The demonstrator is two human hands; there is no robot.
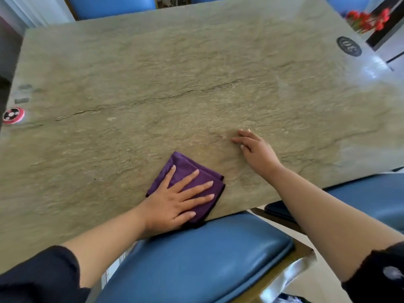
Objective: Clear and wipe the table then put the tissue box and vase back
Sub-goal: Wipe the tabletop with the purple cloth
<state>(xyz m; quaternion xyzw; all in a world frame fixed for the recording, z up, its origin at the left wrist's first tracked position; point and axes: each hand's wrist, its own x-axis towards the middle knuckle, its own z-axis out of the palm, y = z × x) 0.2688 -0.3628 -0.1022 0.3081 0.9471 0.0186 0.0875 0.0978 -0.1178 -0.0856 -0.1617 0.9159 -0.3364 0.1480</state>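
Head view: red coaster (13, 115) at far left; left hand (175, 201), fingers flat, presses purple cloth (192, 171) at counter (196, 73) edge; right hand (254, 147) rests released. Cloth could slip off onto blue chair (207, 254). Flowers (367, 19) wait far right; tissue box unseen.

Table (196, 73) rough-looking veined stone, glossy far right; purple cloth (196, 178) soft matt fabric; near chair seat (196, 259) smooth blue leather-like

Bright, even daylight, w/ glare washing out the stone table (196, 73) at its far right corner. Shadows were soft and faint. Wide-angle bend curved the table edges; red flowers (367, 19) and frame borders were smeared by blur.
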